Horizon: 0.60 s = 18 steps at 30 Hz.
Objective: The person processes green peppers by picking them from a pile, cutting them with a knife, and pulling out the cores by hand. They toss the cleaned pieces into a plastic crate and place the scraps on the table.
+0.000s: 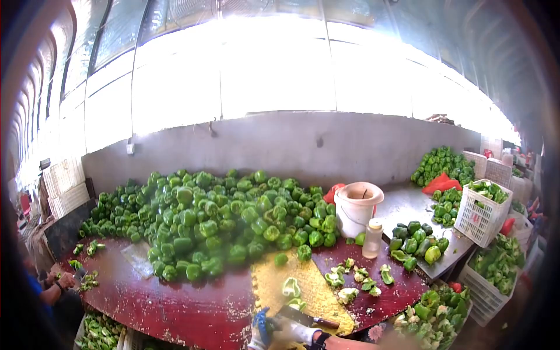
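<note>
At the bottom edge of the head view, my left hand (pixel 261 329) shows in a blue and white glove, its fingers blurred and partly cut off. Close to its right is my right hand (pixel 296 331), in a white glove with a dark band at the wrist; its fingers are smeared. A knife (pixel 325 322) with a brown handle overlaps the top of the right hand, blade towards the left. Both hands are over the near end of a yellow textured mat (pixel 322 294). Just beyond the blade are a cut green pepper piece (pixel 297 304) and an opened pepper half (pixel 291 286).
A large heap of green peppers (pixel 204 219) covers the red table (pixel 175 309). Pepper scraps (pixel 348 294), a clear bottle (pixel 372 239) and a white bucket (pixel 353 216) stand right. Crates (pixel 481 213) of peppers line the right side. Another person's hands (pixel 66 280) are far left.
</note>
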Available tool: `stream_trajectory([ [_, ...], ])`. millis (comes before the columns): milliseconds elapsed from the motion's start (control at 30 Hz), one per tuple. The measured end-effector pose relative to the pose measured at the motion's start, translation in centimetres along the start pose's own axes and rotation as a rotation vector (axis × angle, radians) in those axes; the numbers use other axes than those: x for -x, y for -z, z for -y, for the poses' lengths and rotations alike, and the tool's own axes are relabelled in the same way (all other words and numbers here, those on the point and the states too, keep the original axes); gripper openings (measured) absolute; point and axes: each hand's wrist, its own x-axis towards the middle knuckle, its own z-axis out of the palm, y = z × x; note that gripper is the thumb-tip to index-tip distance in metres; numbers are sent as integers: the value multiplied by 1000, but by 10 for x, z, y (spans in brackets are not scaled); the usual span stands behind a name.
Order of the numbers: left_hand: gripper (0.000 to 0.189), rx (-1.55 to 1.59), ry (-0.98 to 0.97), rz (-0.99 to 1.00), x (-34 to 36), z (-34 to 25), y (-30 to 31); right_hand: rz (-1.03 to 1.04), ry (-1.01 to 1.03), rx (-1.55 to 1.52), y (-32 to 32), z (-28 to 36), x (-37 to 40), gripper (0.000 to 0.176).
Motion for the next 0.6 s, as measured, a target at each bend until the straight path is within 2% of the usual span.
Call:
stream_trajectory([
  [33,41,2,7,-1,-2,-3,-3,100,-46,138,17,37,10,57],
  [67,40,10,17,-1,0,-1,-5,90,-40,146,17,49,18,57],
  [133,39,8,28,0,-1,-4,-11,2,-2,-402,13,64,32,39],
  [200,39,4,39,5,-1,-6,-18,-81,46,-948,11,69,39,30],
  [233,38,6,45,7,0,-6,-21,-84,49,-941,12,68,43,30],
  [300,37,8,50,10,2,-6,-24,-368,255,-238,7,63,52,31],
  [333,37,6,51,11,3,-5,-26,-292,121,-447,6,58,51,42],
  [367,37,7,52,14,2,-5,-30,-295,115,-445,-4,50,48,42],
  [433,36,14,57,21,2,-4,-36,-344,417,-1194,-29,29,40,60],
  [467,35,18,59,23,0,-5,-39,-345,395,-1206,-31,31,42,59],
  [533,35,20,77,8,-3,-12,-46,-332,146,-742,-21,34,44,58],
  [600,34,18,93,-2,-7,-19,-61,-321,67,-580,-16,32,42,56],
])
